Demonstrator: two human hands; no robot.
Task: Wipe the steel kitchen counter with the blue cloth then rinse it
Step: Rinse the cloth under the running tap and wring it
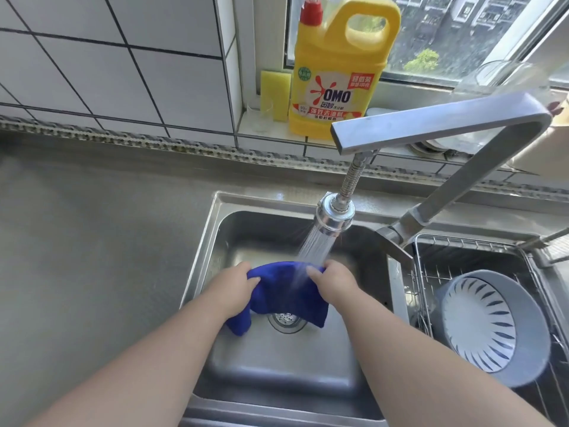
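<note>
You are gripping the cloth (286, 291) with both hands, left (234, 288) and right (334, 285), stretching it between them under the spray (314, 245); soaked, it is probably getting limp, heavy and slippery, so bunched edges suit.

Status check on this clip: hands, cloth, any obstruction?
Left hand and right hand both gripping blue cloth. Cloth under running sprayer, over the sink drain. Nothing in the way.

Yellow detergent jug (335, 72) beside sponge (275, 94); grey colander (489, 328) in rack (462, 251).
</note>
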